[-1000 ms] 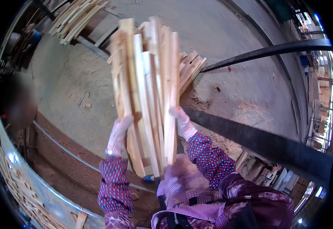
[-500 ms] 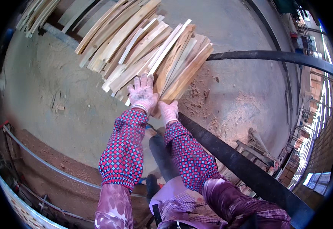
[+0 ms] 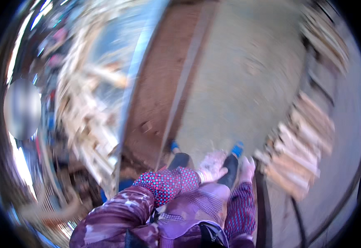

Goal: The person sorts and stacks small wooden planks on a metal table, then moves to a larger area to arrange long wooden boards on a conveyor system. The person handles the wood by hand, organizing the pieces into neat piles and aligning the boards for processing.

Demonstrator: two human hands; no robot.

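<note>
Motion blurs both of my gloved hands. My left hand (image 3: 212, 166) is low in front of my body above my legs, its thumb apart from the fingers and nothing seen in it. My right hand (image 3: 247, 170) is a little farther right, fingers pointing away from me, with nothing visible in it. It is nearest the stack of wooden strips (image 3: 296, 155), just left of the stack's near end and seemingly apart from it. Both forearms wear red and blue patterned sleeve covers.
At the left, a blue-edged bench (image 3: 124, 103) bears a heap of wood offcuts (image 3: 90, 124). Brown sawdust (image 3: 153, 99) lies along its side. A second strip bundle (image 3: 325, 37) is at the far right. A dark metal beam (image 3: 264, 215) runs beside my right forearm.
My view has swung left, so the strip stack now sits at the right and the bench appears. Both hands have come off the strips and drawn back toward my body.
</note>
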